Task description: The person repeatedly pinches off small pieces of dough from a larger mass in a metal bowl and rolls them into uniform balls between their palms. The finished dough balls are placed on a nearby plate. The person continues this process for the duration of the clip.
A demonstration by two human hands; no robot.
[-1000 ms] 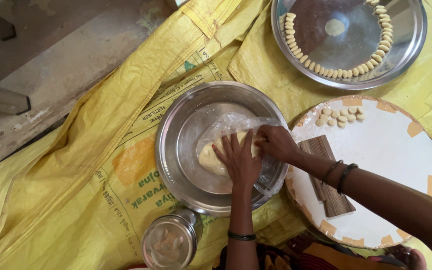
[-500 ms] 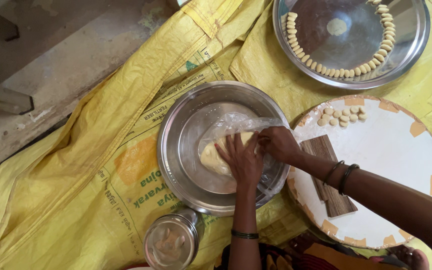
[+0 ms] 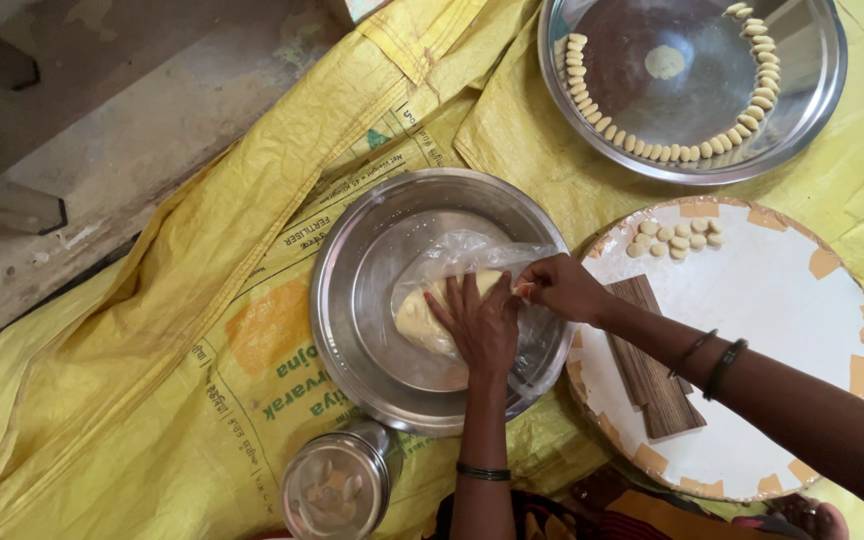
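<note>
From the head view, the left hand (image 3: 479, 325) presses flat, fingers spread, on the dough lump (image 3: 422, 318) in the steel bowl (image 3: 352, 300), the right hand (image 3: 557, 287) pinches at it, fingers closed; right of the bowl, few shaped pieces (image 3: 674, 237) sit on the round board (image 3: 782, 330), many more line the steel plate (image 3: 802, 100) beyond, much dough remaining.

Dough lump (image 3: 422, 318) half hidden under left hand (image 3: 477, 325).
</note>
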